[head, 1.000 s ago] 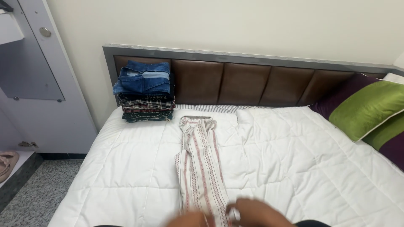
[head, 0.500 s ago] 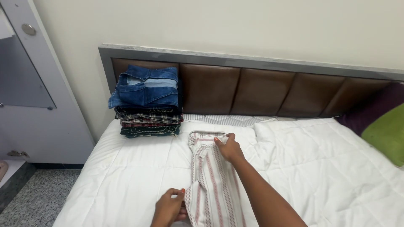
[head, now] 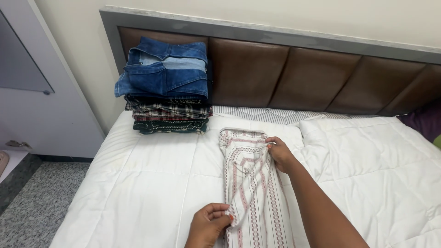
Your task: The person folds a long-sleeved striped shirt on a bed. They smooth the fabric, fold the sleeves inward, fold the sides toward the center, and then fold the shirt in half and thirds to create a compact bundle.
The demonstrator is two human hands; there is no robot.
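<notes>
**Two hands on a folded patterned garment, white quilted bed**

One long, narrow garment [head: 252, 183], white with red and dark woven stripes, lies folded lengthwise on the white quilt [head: 138, 183], running from the frame's 6 o'clock edge up toward 12 o'clock. The left hand [head: 209, 225], at the garment's 9 o'clock side near the lower end, pinches the cloth edge between thumb and fingers. The right hand [head: 279, 154], at the 3 o'clock side of the upper end, grips the top corner with fingers curled on the fabric.

At 10 o'clock from the garment, against the brown padded headboard [head: 285, 73], stands a stack of folded clothes [head: 167, 117], plaid pieces below and a blue denim jacket [head: 165, 69] on top. A grey wardrobe door [head: 41, 105] stands at 9 o'clock, beside speckled grey flooring [head: 41, 202].
</notes>
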